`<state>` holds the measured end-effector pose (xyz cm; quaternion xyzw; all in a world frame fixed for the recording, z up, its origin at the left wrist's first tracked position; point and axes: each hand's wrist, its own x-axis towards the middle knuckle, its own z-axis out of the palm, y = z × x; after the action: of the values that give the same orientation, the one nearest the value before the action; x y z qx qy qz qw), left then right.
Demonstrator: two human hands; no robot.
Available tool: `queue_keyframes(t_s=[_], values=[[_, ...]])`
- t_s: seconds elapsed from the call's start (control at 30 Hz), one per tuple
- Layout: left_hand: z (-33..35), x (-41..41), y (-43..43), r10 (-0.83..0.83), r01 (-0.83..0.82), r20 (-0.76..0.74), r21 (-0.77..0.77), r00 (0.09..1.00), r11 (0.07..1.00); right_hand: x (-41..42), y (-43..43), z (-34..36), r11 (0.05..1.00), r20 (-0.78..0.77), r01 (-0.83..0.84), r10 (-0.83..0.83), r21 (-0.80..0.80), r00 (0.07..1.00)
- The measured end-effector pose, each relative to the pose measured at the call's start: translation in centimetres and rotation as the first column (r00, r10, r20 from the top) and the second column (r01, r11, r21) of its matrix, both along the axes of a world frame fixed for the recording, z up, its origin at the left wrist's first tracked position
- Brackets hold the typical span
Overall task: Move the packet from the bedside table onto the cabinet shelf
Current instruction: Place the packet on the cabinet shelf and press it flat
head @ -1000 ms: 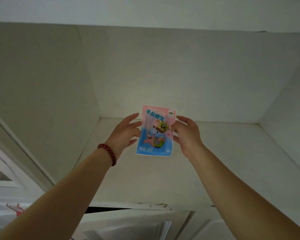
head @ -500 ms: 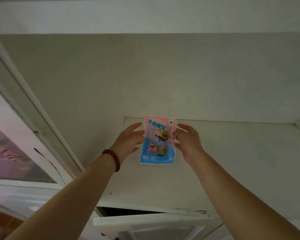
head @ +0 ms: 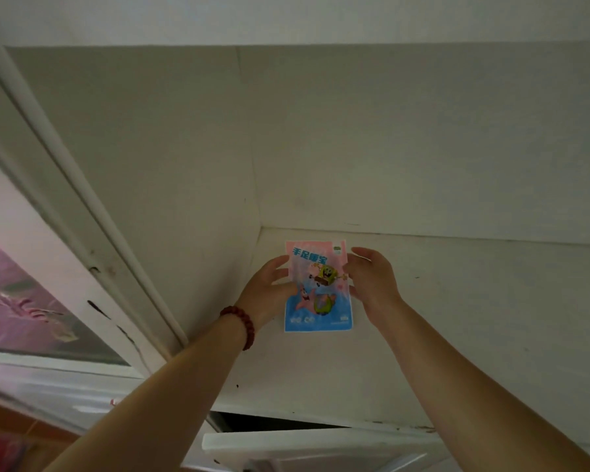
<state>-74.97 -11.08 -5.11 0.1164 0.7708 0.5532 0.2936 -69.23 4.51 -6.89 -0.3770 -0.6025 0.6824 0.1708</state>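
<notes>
A pink and blue cartoon-printed packet (head: 317,287) is inside the white cabinet, low over the shelf (head: 457,318) near its back left corner. My left hand (head: 269,291), with a red bead bracelet on its wrist, holds the packet's left edge. My right hand (head: 372,281) pinches the right edge. Whether the packet's bottom edge touches the shelf board I cannot tell. The bedside table is out of view.
The cabinet's left side wall (head: 157,199) and back wall (head: 423,148) close in the shelf. An open cabinet door with a pink pane (head: 24,301) stands at the left. A white drawer or door edge (head: 304,441) juts out below the shelf front.
Both hands carried the packet deeper and lower toward the shelf's back left corner. The view shifted right, so the left door shows more.
</notes>
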Motion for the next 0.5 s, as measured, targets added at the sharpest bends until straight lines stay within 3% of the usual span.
queue_keyframes(t_s=[0.17,0.33,0.5], values=[[-1.1,-0.1,0.0,-0.107,0.067,-0.229,-0.175,0.968,0.982,0.7,0.1,-0.5,0.954,0.076,-0.135,0.119,0.268,0.990],[-2.2,-0.1,0.2,-0.307,0.194,-0.342,-0.326,0.888,0.925,1.5,0.7,-1.2,0.878,0.131,-0.269,0.236,0.397,0.963],[-3.1,-0.5,0.4,-0.488,0.300,-0.433,-0.434,0.758,0.850,2.5,0.9,-1.5,0.662,0.296,-0.482,0.381,0.573,0.876]])
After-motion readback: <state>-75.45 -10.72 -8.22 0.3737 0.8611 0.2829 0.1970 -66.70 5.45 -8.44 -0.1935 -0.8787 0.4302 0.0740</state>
